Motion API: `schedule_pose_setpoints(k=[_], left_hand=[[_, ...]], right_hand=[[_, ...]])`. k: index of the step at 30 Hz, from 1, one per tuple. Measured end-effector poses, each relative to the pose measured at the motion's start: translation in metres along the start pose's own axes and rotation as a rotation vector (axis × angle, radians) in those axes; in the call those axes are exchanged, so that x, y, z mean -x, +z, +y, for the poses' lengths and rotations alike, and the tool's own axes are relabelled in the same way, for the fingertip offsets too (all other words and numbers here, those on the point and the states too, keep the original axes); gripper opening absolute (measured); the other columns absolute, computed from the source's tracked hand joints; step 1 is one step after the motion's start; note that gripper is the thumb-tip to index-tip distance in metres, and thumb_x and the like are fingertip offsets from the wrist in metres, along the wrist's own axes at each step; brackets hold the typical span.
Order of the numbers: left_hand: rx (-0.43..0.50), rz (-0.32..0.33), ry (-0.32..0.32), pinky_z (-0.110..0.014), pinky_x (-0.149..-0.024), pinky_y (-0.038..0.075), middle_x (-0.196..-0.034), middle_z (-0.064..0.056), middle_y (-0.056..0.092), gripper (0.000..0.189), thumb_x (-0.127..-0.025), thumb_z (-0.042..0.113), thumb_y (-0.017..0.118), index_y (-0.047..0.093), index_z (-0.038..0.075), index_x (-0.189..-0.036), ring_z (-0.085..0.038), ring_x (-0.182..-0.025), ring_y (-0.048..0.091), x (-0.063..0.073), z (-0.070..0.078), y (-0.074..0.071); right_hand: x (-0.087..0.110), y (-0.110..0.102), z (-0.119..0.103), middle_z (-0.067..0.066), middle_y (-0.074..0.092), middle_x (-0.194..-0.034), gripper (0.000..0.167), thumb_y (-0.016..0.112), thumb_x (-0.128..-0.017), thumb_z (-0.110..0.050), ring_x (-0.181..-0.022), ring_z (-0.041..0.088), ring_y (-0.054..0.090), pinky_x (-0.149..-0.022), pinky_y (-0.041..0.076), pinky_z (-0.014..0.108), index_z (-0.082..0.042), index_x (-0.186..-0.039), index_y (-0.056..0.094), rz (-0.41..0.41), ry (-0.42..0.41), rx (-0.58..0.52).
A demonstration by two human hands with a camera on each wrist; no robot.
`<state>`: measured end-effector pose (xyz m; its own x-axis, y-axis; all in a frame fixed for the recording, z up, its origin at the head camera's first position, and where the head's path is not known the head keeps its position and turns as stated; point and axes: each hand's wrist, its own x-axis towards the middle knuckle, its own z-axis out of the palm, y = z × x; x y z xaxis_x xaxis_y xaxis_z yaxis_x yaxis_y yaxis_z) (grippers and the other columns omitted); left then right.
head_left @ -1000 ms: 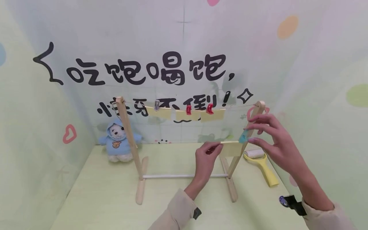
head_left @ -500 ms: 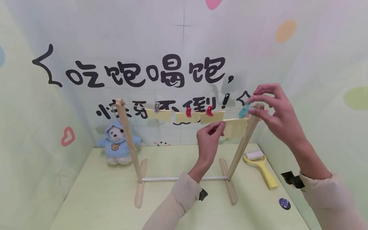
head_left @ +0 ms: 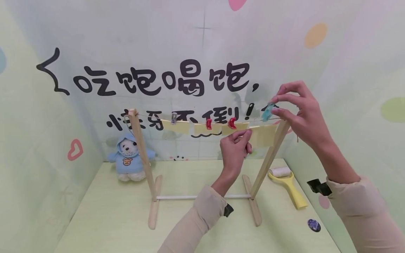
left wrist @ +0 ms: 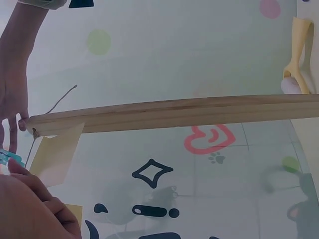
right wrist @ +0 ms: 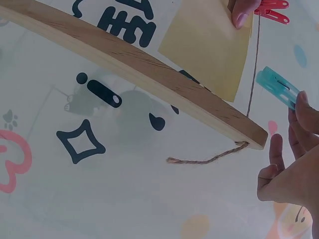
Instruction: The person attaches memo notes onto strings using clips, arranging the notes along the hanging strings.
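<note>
My left hand (head_left: 233, 151) pinches a pale yellow paper (head_left: 262, 136) by its upper left corner, just below the string (right wrist: 255, 64) near the rack's right post (head_left: 269, 161). Between thumb and fingertips of my right hand (head_left: 308, 117) is a teal clothespin (head_left: 268, 112), held at the string's height above the paper. In the right wrist view a small gap separates its tip from the string. Farther left, several yellow papers (head_left: 175, 127) hang on the string under a grey clothespin (head_left: 173, 118) and two red clothespins (head_left: 209, 124).
The wooden rack stands on a pale green table (head_left: 104, 214), with a white crossbar (head_left: 177, 197) low between its posts. A plush toy in blue (head_left: 128, 163) sits behind the left post. At right lie a yellow-handled lint roller (head_left: 294, 193) and a dark oval object (head_left: 314, 225).
Both hands have risen. The paper went up from well below the string to just under it, and the teal clothespin moved off the paper's edge, up to the string's height.
</note>
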<state>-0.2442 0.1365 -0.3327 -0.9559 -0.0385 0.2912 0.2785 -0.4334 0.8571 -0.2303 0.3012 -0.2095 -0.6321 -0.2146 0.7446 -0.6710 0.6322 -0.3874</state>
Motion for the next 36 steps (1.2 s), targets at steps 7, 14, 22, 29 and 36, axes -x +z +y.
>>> schedule_pose_setpoints(k=[7, 14, 22, 29, 36], left_hand=[[-0.008, -0.002, 0.010, -0.018, -0.044, 0.031, -0.054, 0.005, 0.058, 0.019, -0.104, 0.013, 0.078, 0.083, -0.005, -0.110, -0.009, -0.045, 0.050, -0.001, 0.002, 0.004], [-0.003, 0.019, 0.010, -0.017, -0.044, 0.033, -0.055, 0.004, 0.059, 0.019, -0.104, 0.013, 0.078, 0.083, -0.004, -0.111, -0.008, -0.045, 0.051, 0.000, 0.003, 0.007], [0.007, 0.019, 0.036, -0.017, -0.043, 0.034, -0.055, 0.003, 0.058, 0.019, -0.104, 0.012, 0.078, 0.082, -0.006, -0.109, -0.011, -0.045, 0.052, 0.001, 0.004, 0.010], [-0.015, -0.009, 0.021, -0.017, -0.043, 0.032, -0.053, 0.005, 0.055, 0.022, -0.106, 0.014, 0.076, 0.080, -0.006, -0.113, -0.008, -0.044, 0.049, 0.003, 0.005, 0.010], [-0.139, -0.053, 0.008, -0.020, -0.043, 0.027, -0.053, 0.005, 0.057, 0.026, -0.107, 0.022, 0.076, 0.079, 0.003, -0.125, -0.007, -0.044, 0.049, 0.010, -0.003, -0.003]], right_hand=[[0.002, 0.000, 0.004, -0.024, 0.052, -0.119, 0.023, 0.081, -0.087, 0.019, -0.127, -0.001, 0.047, -0.105, 0.035, 0.020, 0.007, -0.108, 0.080, -0.027, 0.013, 0.016], [0.007, 0.004, 0.006, -0.023, 0.050, -0.119, 0.021, 0.081, -0.088, 0.017, -0.125, -0.001, 0.046, -0.095, 0.040, 0.016, 0.006, -0.106, 0.080, -0.054, 0.019, 0.031], [0.012, 0.007, 0.009, -0.020, 0.050, -0.120, 0.021, 0.083, -0.088, 0.014, -0.124, 0.000, 0.044, -0.078, 0.040, 0.016, 0.004, -0.106, 0.081, -0.089, 0.031, 0.048], [0.015, 0.002, 0.010, -0.002, 0.054, -0.125, 0.032, 0.086, -0.086, 0.013, -0.123, 0.000, 0.043, -0.079, 0.042, 0.012, 0.003, -0.115, 0.081, -0.136, 0.070, 0.051], [0.019, -0.002, 0.009, 0.017, 0.056, -0.147, 0.058, 0.090, -0.086, 0.005, -0.134, -0.001, 0.039, -0.099, 0.036, 0.015, -0.002, -0.141, 0.072, -0.171, 0.078, 0.050]])
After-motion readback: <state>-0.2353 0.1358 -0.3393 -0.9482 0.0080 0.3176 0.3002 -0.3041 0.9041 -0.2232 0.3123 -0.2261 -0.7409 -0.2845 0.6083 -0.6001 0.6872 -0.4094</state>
